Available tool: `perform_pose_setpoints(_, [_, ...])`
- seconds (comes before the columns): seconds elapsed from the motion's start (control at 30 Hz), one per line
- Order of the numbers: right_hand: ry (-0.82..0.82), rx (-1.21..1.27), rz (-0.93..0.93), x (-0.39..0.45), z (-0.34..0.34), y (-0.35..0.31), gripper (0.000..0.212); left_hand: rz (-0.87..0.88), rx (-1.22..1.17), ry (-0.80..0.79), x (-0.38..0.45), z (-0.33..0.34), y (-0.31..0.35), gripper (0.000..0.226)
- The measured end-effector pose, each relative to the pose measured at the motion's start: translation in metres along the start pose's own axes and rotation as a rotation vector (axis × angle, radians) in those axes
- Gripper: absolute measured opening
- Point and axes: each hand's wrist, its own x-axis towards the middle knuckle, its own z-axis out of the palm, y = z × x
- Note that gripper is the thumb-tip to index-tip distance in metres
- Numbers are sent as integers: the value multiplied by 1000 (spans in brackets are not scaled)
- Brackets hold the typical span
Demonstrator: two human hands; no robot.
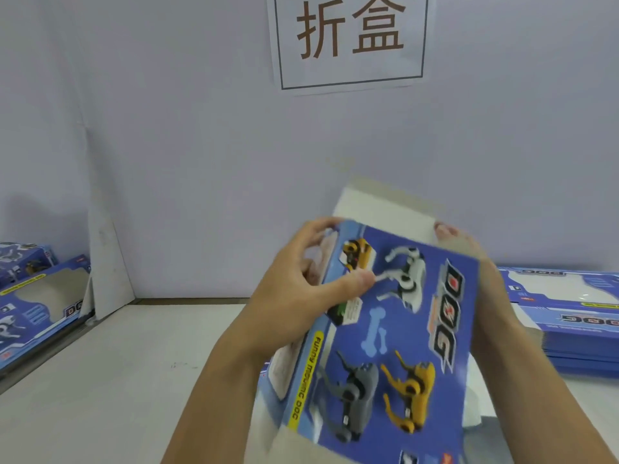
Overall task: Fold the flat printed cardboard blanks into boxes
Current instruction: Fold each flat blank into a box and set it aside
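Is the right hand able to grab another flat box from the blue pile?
Probably not yet: the right hand grips the blue printed cardboard box. The stack of flat blue blanks lies unblocked beside it.

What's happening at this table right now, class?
A person is folding a blue printed cardboard blank with toy dogs on it into a box. The left hand grips its left edge, thumb on the printed face; the right hand holds the far right side, mostly hidden behind it. A stack of flat blanks lies to the right, and finished boxes sit at left. A paper sign hangs on the wall.
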Motion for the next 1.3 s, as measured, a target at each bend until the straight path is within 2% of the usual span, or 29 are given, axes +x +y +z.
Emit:
perform_pose_setpoints(0.1, [-39,-4,-133,-10,18,-22,15,113,-70,163,2,-1,3,61])
perform_pose_setpoints(0.13, [-120,-15,-141,-16,23,-29,20,149,-78,195,3,-1,3,61])
perform_pose_setpoints(0.2, [-224,-121,-162,-15,31,-34,77,220,-77,239,3,1,7,63])
perform_pose_setpoints(0.23, [-281,-130,-162,-14,33,-32,80,243,-87,234,3,1,8,64])
perform_pose_setpoints(0.3, [-348,-126,-231,-16,35,-28,52,252,-111,190,2,-1,7,66])
perform_pose_setpoints(0.33, [-364,-137,-269,-17,35,-26,47,248,-123,170,2,-4,6,66])
perform_pose_setpoints(0.47, [-354,-236,-362,-18,42,-23,53,235,-181,164,1,-4,4,62])
perform_pose_setpoints(0.53, [-360,-238,-368,-18,45,-18,50,237,-185,224,2,2,3,56])
perform_pose_setpoints(0.67, [-357,-338,-320,-16,42,-11,39,268,-101,443,6,13,2,28])
perform_pose_setpoints(0.77, [-352,-317,-235,-16,41,-9,33,256,-65,528,7,16,3,26])
perform_pose_setpoints(0.83, [-325,-252,-196,-18,43,-10,22,230,-87,549,7,19,3,28])
perform_pose_setpoints(0.93, [-224,-306,-223,-16,48,-7,34,207,-114,586,7,25,-1,24])
perform_pose_setpoints(1.03, [-96,-300,-228,-13,51,-4,16,212,-92,570,5,31,-3,6])
perform_pose_setpoints(1.1, [-56,-267,-202,-13,52,-2,11,226,-74,535,4,34,-2,3])
perform_pose_setpoints(1.17, [-27,-243,-182,-13,51,-2,15,223,-82,508,4,35,1,12])
perform_pose_setpoints(1.3, [-59,-267,-156,-11,48,-4,52,184,-110,521,3,34,2,58])
